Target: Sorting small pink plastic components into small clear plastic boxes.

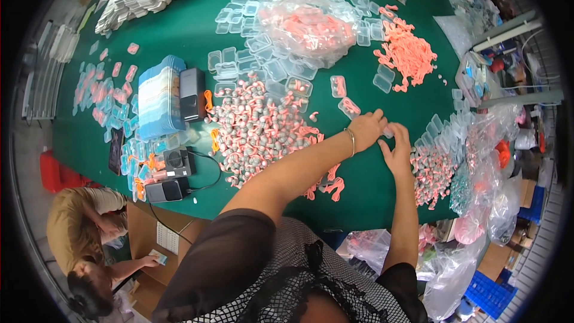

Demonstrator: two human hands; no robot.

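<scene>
left hand [366,131] reaches rightward to a small clear case [388,132] that the right hand [399,150] grasps between thumb and fingers, its long axis unclear, left grip untellable, while a filled case [349,107] lies nearer the left hand.

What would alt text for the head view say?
A person's left hand and right hand meet at a small, seemingly clear case above a green table. Heaped to their left are grey-and-coral pieces; beyond lie clear cases and coral cords. At lower left, a co-worker bends beside a cardboard box.
</scene>
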